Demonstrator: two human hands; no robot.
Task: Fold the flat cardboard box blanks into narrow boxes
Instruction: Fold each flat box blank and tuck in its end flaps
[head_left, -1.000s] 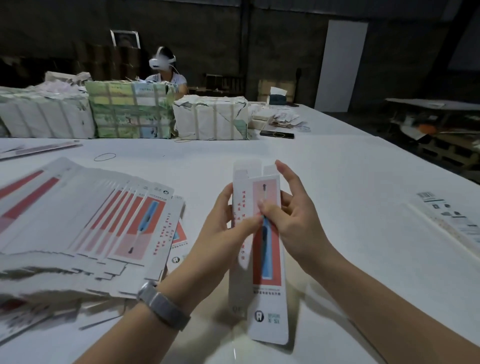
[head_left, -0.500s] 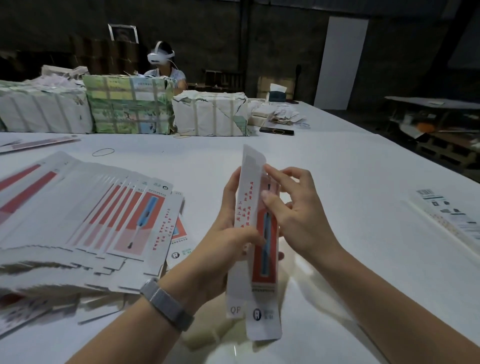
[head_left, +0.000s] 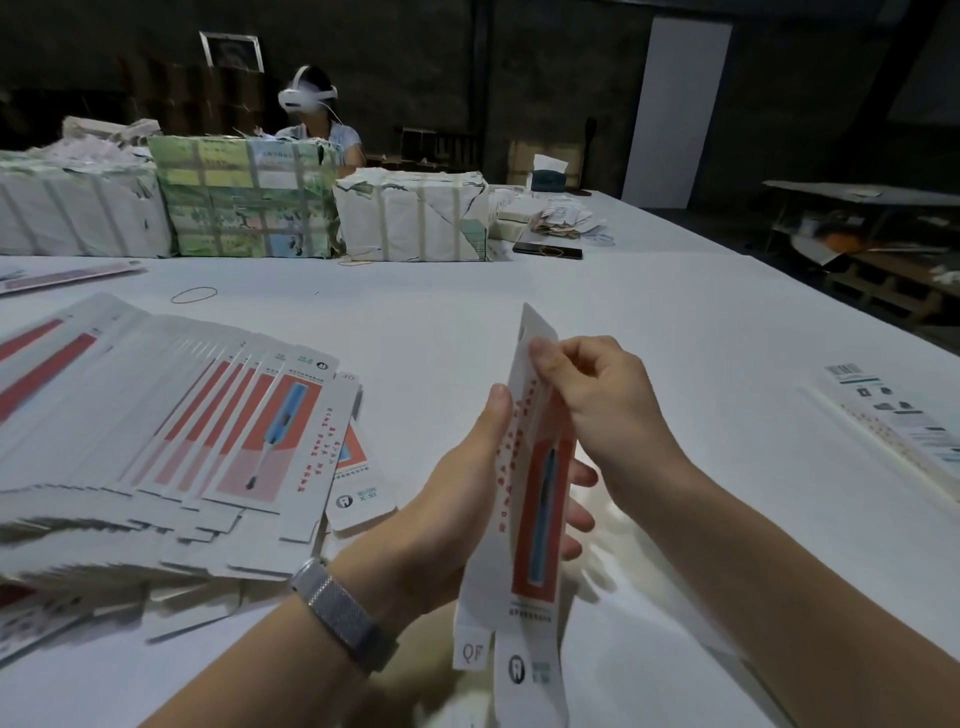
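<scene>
A long white box blank (head_left: 524, 525) with a red panel and a blue toothbrush picture stands nearly upright above the white table (head_left: 649, 322), partly opened into a narrow tube. My left hand (head_left: 441, 499) grips its middle from the left, thumb on the front and fingers wrapped behind. My right hand (head_left: 597, 400) pinches the upper end near the top flap. The bottom flaps hang loose. A fanned pile of flat blanks (head_left: 171, 441) lies to the left.
Wrapped bundles (head_left: 249, 202) line the far side, and a person with a white headset sits behind them. A phone (head_left: 546, 251), a rubber band (head_left: 193, 294) and a folded box (head_left: 898, 421) at the right also lie on the table.
The blank has turned edge-on and opened from flat into a tube. My right hand slid up from its middle to the top end. My left hand still holds the middle.
</scene>
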